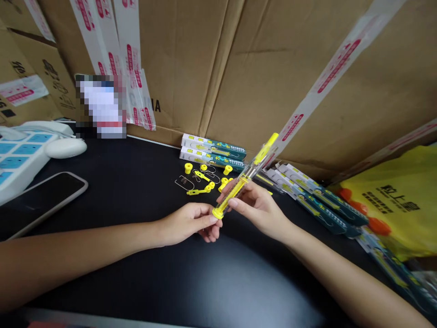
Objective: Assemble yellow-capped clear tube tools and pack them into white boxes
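Observation:
A spring scale (241, 183), a clear tube with a yellow scale inside, slants up to the right above the black table (218, 278). My right hand (259, 207) is closed around the lower part of the tube, thumb in front. With thumb and fingers, my left hand (194, 223) pinches the yellow cap (217, 213) at the tube's lower end. Just beyond my hands lie loose yellow caps (188, 168), yellow strips (198, 192), a metal hook (184, 183) and thin springs. Part of that group is hidden behind my right hand and the tube.
Printed spring scale boxes lie at the back (211, 157) and right (317, 200). A yellow plastic bag (396, 200) is at far right. On the left are a phone (41, 200), a power strip (23, 155) and a white mouse-shaped object (66, 148). Taped cardboard (184, 68) walls the back.

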`<state>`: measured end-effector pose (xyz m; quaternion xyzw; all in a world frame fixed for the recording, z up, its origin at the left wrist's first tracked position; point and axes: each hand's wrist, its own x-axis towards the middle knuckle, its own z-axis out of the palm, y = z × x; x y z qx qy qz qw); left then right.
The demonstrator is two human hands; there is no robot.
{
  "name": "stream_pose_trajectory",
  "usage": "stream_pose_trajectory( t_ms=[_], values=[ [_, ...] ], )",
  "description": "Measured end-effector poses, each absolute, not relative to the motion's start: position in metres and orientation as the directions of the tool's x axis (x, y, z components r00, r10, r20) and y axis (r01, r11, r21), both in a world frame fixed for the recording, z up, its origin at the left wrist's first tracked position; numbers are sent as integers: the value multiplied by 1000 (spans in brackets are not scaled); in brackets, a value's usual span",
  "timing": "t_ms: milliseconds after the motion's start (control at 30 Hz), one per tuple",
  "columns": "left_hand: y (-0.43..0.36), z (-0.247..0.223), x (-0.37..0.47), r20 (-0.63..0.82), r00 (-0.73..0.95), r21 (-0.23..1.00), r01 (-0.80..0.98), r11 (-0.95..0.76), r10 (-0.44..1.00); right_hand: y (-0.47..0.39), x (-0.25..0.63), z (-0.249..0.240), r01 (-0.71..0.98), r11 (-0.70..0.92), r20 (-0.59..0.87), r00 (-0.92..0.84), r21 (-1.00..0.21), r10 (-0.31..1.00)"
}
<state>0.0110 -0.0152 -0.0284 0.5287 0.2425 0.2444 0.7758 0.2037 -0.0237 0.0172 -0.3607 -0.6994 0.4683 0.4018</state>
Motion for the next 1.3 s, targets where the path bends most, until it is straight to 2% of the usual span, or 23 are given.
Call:
stream_pose_trajectory(
  t_ms=[267, 467, 633, 900, 1100, 1233, 1300],
  values=[
    [-15, -31, 10, -117, 761, 951, -99, 292, 639, -19, 204, 8, 95, 290, 221, -444, -952, 869],
    [-19, -27, 8, -101, 734, 952, -125, 281, 671, -16, 200, 5, 46, 277, 241, -370, -960, 897],
    [-21, -29, 10, 7, 633, 992, -104, 76, 774, -15, 195, 0, 25, 263, 248, -255, -965, 934],
    [-25, -27, 9, 13, 542, 999, 28, -33, 840, -20, 188, -7, -49, 269, 273, -208, -962, 939],
    [-19, -32, 12, 63, 536, 997, -75, -27, 842, -30, 183, -5, 57, 363, 338, -253, -930, 906],
    [-7, -14, 7, 120, 419, 987, -152, -61, 900, -19, 193, -6, 226, 448, 350, -368, -865, 862],
    [0, 1, 0, 107, 330, 983, -175, -51, 938, -7, 204, -8, 327, 517, 401, -361, -791, 842]
  ],
)
